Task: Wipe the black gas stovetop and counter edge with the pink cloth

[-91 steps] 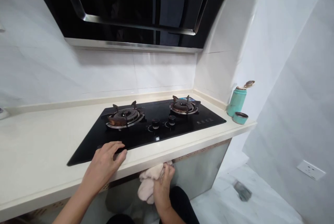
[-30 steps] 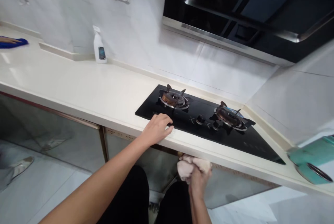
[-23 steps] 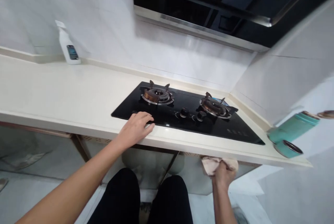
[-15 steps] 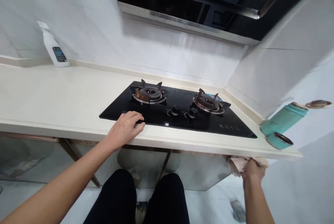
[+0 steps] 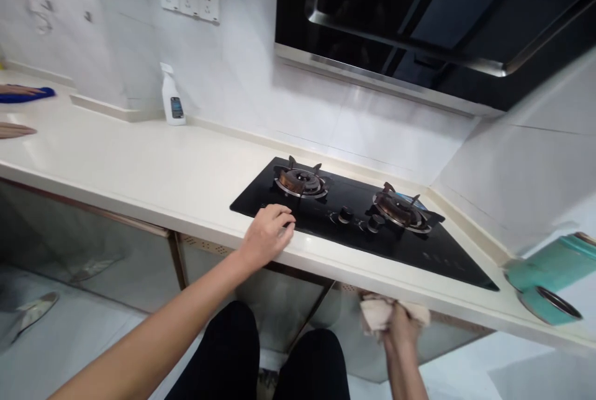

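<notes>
My left hand rests at the front edge of the black gas stove, its fingers loosely bent with nothing in them. Below the counter's front edge, my right hand grips a pale, beige cloth. The bunched cloth lies against the top of the cabinet front, just under the countertop overhang. My right fingers are partly hidden by the cloth and blurred. Two burners, the left burner and the right burner, sit on the stove behind its black knobs.
A white spray bottle stands against the wall. At far left, another person's hand lies on the countertop, near a blue cloth. A teal flask and its teal cup stand at right. A black range hood hangs above.
My right hand has moved left along the underside of the counter edge with the cloth. The view has turned left, bringing in another person's hands and the blue cloth. My left hand stays at the stove's edge.
</notes>
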A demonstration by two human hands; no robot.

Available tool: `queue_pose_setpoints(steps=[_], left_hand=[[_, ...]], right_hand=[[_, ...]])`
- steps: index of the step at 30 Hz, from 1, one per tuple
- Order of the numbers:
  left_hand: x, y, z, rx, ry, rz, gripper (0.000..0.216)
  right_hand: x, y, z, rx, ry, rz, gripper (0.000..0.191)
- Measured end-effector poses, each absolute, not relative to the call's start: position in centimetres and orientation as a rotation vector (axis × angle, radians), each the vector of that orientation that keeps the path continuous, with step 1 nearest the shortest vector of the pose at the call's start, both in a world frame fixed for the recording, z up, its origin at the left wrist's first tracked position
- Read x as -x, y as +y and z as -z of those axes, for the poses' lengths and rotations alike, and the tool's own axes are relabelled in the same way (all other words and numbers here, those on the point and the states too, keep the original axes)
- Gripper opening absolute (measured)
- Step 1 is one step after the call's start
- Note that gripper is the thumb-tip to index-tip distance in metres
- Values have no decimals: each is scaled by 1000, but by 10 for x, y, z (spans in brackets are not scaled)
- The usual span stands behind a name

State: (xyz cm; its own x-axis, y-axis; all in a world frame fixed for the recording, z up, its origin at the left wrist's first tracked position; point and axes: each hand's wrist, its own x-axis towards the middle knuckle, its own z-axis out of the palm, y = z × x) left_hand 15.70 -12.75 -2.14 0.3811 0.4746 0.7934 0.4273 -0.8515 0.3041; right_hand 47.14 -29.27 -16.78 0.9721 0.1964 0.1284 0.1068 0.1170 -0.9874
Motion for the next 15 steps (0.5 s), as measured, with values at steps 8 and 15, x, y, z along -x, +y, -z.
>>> queue_pose_setpoints(steps=[8, 15], left_hand=[[-145, -236, 135, -1999, 645, -998, 15], [-147, -223, 193, -922, 873, -714, 57]], right_hand=[[-318, -226, 178, 1276, -381, -405, 51], [-251, -213, 181, 1314, -673, -668, 57]])
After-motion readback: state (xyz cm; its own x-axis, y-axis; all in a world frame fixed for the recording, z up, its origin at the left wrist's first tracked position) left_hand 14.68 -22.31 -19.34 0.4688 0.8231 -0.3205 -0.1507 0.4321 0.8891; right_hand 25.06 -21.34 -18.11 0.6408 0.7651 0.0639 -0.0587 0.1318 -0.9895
